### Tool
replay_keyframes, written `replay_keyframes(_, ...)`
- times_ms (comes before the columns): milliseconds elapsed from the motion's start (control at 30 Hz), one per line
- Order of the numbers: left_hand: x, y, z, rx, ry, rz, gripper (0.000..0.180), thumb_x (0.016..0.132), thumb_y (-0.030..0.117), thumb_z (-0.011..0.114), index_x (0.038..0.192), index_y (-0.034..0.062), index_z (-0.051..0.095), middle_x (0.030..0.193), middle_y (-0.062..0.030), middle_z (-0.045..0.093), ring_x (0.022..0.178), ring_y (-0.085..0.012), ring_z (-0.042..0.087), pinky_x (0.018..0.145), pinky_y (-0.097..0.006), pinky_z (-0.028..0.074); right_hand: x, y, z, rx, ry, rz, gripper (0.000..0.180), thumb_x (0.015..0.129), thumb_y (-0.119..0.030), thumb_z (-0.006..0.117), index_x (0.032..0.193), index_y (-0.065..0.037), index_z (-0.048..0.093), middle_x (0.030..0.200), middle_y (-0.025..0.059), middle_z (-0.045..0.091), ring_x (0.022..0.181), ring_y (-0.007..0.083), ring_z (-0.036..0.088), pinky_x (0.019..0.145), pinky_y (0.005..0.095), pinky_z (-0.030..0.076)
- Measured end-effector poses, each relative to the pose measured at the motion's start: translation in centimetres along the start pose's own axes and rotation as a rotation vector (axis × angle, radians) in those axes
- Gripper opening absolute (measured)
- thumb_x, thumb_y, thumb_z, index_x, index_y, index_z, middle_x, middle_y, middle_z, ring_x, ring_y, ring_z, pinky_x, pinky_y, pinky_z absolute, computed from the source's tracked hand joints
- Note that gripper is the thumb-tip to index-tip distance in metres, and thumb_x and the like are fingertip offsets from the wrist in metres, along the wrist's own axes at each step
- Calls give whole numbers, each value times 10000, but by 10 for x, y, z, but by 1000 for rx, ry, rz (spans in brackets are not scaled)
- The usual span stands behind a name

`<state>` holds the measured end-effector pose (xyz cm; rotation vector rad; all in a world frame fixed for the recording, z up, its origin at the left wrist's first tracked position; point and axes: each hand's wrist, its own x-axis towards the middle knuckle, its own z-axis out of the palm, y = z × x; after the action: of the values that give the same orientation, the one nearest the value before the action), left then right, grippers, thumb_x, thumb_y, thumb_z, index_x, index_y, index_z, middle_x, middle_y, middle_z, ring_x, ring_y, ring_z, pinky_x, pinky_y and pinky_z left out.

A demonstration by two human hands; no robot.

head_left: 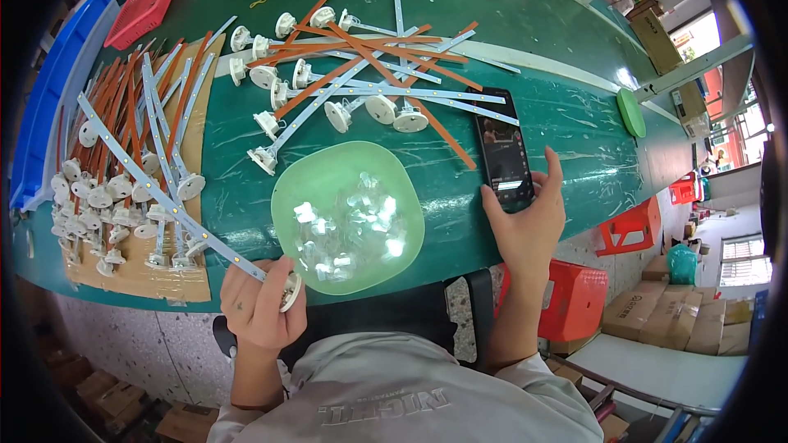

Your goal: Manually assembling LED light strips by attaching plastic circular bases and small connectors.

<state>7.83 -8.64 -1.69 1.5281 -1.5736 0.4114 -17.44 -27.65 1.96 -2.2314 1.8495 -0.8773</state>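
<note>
My left hand (267,303) is closed around the white round base (290,291) of an LED strip (172,207), a long, narrow pale bar with small yellow dots. The strip slants up and left from my fingers. With my right hand (529,221) I grip the lower end of a black smartphone (502,152), thumb at its left edge and curled fingers at its right; the index finger is raised. The phone lies on the table, its screen lit. Between my hands sits a light green bowl (283,197) holding small clear, shiny pieces.
Several loose LED strips (394,92) with white bases lie crossed beyond the bowl, some overlapping the phone. More strips (115,172) are heaped on cardboard (185,283) at left. A blue tray (61,98) and a pink basket (148,4) stand at far left. Red stools (574,299) are at right.
</note>
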Motion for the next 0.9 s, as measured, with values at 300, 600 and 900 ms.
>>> replay_keyframes(300, -1, 0, 0, 40, 17, 31, 273, 763, 17, 685, 1021, -72, 683, 791, -138, 666, 646, -288, 647, 600, -376, 487, -44, 6, -17, -55, 69, -122, 830, 692, -206, 857, 1404, -44, 462, 1125, 166, 598, 1040, 314, 577, 885, 417, 477)
replay_keyframes(600, -3, 2, 4, 32, 4, 7, 254, 778, 40, 709, 1009, -63, 683, 786, -144, 675, 614, -283, 616, 604, -357, 475, -29, -74, 2, 516, -353, -853, 361, 684, -38, 797, 1017, -29, 658, 943, 105, 650, 859, 285, 628, 712, 369, 526)
replay_keyframes(900, -4, 6, 0, 41, -24, -5, 251, 811, 40, 697, 1038, -61, 664, 811, -143, 689, 646, -286, 621, 617, -348, 484, -28, -94, 24, 355, -615, -966, 203, 700, -84, 728, 860, -32, 615, 889, 101, 617, 852, 295, 621, 686, 406, 524)
